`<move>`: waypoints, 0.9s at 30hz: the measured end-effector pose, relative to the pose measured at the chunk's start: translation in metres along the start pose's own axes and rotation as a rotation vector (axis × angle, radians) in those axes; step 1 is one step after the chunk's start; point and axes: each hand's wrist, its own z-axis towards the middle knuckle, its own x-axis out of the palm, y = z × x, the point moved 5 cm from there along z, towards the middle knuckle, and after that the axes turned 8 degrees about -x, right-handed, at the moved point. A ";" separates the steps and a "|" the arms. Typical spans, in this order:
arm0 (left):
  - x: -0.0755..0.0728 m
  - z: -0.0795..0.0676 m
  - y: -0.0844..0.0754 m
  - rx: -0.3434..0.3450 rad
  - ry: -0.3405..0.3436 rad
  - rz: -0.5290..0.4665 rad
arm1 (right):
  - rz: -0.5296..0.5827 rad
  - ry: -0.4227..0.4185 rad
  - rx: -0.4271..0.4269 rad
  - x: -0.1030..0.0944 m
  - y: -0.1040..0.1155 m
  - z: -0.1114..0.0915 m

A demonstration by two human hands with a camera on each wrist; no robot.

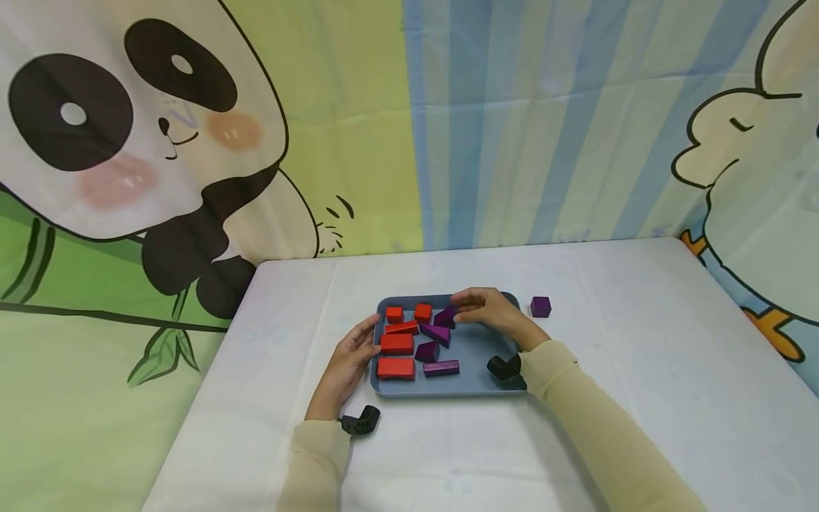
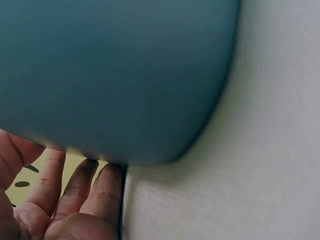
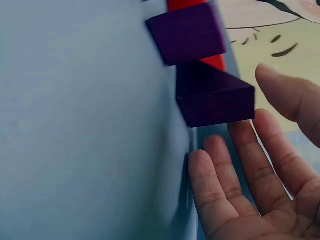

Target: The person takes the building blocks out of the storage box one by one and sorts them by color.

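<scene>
A: Starting with the biggest, what is under the hands?

B: A white table (image 1: 262,427), and on it, between the two hands, a blue-grey tray (image 1: 476,355).

A: Why is the left hand (image 1: 343,363) at the tray's side?

B: Probably to steady it. Its fingers reach fairly straight to the outer wall; how firmly they press, I cannot tell.

A: And the right hand (image 1: 495,311)?

B: It hangs over the tray's far side, fingers spread and thumb apart, pinching nothing. Its fingertips are at the purple wedge (image 3: 217,102), perhaps to set it straight; whether they touch, I cannot tell.

A: Where are the red blocks (image 1: 395,368)?

B: Inside the tray, just right of the left hand, grouped together, I would guess, by colour.

A: The other purple pieces?

B: A purple bar (image 1: 441,368) and two more purple blocks (image 1: 427,352) lie nearer the person than the right fingertips, beside the red ones, likely kept as their own column.

A: Anything outside?

B: A purple cube (image 1: 540,306), on the table to the right of the right hand, apart from the tray and held by neither hand.
</scene>
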 end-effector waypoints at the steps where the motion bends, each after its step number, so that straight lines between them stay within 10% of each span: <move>1: 0.000 0.000 0.000 -0.002 -0.001 0.000 | -0.008 0.001 0.009 0.001 -0.001 0.001; 15: 0.001 0.000 0.001 -0.002 -0.006 0.000 | -0.082 -0.040 0.006 0.005 0.000 0.001; 27: 0.001 0.000 0.001 -0.003 -0.018 0.025 | 0.089 -0.076 -0.057 -0.019 0.011 -0.018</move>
